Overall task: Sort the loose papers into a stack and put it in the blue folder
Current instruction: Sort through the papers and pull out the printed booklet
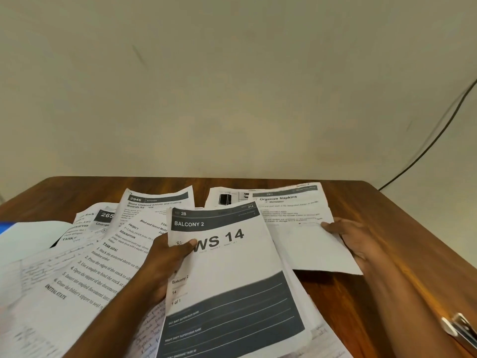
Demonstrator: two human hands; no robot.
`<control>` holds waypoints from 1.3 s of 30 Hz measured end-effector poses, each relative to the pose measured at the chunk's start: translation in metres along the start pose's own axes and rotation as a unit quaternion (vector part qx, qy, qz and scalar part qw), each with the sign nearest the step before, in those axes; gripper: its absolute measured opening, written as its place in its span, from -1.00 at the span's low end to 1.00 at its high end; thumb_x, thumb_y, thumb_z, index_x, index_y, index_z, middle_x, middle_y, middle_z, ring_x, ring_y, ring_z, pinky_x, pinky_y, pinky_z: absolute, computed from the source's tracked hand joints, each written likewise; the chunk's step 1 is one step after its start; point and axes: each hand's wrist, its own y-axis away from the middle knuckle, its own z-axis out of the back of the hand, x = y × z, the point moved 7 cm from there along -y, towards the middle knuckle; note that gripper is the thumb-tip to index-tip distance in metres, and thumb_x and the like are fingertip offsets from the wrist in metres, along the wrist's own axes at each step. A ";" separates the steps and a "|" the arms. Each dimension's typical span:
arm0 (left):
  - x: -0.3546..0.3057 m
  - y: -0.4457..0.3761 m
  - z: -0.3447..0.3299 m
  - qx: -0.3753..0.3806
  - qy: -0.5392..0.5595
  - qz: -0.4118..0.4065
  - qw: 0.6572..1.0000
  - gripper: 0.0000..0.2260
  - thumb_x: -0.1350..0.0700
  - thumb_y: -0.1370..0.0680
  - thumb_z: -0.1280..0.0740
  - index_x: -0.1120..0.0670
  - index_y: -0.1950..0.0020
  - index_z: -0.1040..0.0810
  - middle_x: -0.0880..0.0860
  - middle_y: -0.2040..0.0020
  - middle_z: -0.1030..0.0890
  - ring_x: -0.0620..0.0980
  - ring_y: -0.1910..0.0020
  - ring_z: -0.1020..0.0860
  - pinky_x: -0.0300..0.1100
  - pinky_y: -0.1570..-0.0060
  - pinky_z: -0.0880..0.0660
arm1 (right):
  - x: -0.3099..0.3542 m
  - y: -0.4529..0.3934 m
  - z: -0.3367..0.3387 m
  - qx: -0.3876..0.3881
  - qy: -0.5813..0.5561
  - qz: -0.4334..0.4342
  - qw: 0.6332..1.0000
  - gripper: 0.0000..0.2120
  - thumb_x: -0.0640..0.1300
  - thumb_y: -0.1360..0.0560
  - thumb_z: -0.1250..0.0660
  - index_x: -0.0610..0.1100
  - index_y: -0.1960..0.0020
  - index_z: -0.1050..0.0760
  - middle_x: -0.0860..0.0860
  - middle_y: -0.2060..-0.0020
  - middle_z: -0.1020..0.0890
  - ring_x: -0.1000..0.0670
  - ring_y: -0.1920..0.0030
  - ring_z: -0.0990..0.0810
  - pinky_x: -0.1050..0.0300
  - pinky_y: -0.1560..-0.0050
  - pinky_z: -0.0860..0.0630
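The left hand (165,262) pinches the "WS 14" sheet (232,275) at its left edge, over the loose papers (85,267) spread across the table (361,301). The right hand (356,241) grips the "Organize Napkins" sheet (296,228) at its right edge. A blue folder (4,228) corner shows at far left.

I see a brown wooden table (361,200) set against the wall. Loose printed papers (85,270) lie overlapping from its left edge across the middle, and more sheets (232,197) sit near the far edge. A metal clip (459,329) lies by the right edge.
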 end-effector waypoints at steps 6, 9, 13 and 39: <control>0.002 -0.003 0.000 -0.008 -0.036 -0.010 0.999 -0.88 0.17 -0.66 -0.40 0.06 -0.18 -0.64 0.09 -0.01 -0.78 0.25 0.03 -0.75 0.35 -0.17 -0.60 | -0.014 0.002 0.004 0.097 0.203 -0.088 0.970 -0.79 -0.29 -0.54 -0.43 -0.25 -0.17 -0.57 -0.25 -0.08 -0.74 -0.35 -0.16 -0.70 -0.35 -0.31 -0.55; 0.003 -0.005 0.001 -0.008 -0.053 -0.013 0.998 -0.89 0.17 -0.66 -0.40 0.05 -0.17 -0.65 0.08 0.00 -0.78 0.23 0.04 -0.76 0.34 -0.16 -0.61 | -0.017 0.001 0.000 0.099 0.368 -0.047 0.923 -0.79 -0.25 -0.50 -0.50 -0.27 -0.12 -0.63 -0.14 0.00 -0.77 -0.22 -0.07 -0.75 -0.15 -0.23 -0.64; 0.003 -0.006 -0.001 0.001 -0.066 -0.012 0.998 -0.88 0.17 -0.66 -0.40 0.06 -0.19 -0.65 0.09 -0.01 -0.78 0.22 0.05 -0.76 0.34 -0.17 -0.61 | -0.013 0.009 -0.015 0.082 0.389 0.014 0.917 -0.62 0.05 -0.43 -0.62 -0.24 0.06 -0.61 -0.05 0.15 -0.78 -0.12 0.08 -0.78 -0.01 0.01 -0.67; 0.001 -0.003 -0.004 0.014 -0.027 0.010 0.999 -0.85 0.16 -0.65 -0.40 0.07 -0.23 -0.61 0.12 -0.01 -0.78 0.26 0.09 -0.76 0.20 0.01 -0.67 | -0.020 -0.011 -0.023 0.009 0.179 0.131 0.975 -0.80 -0.45 -0.57 -0.27 -0.28 -0.02 -0.64 -0.17 0.09 -0.77 -0.22 0.07 -0.74 -0.13 -0.01 -0.68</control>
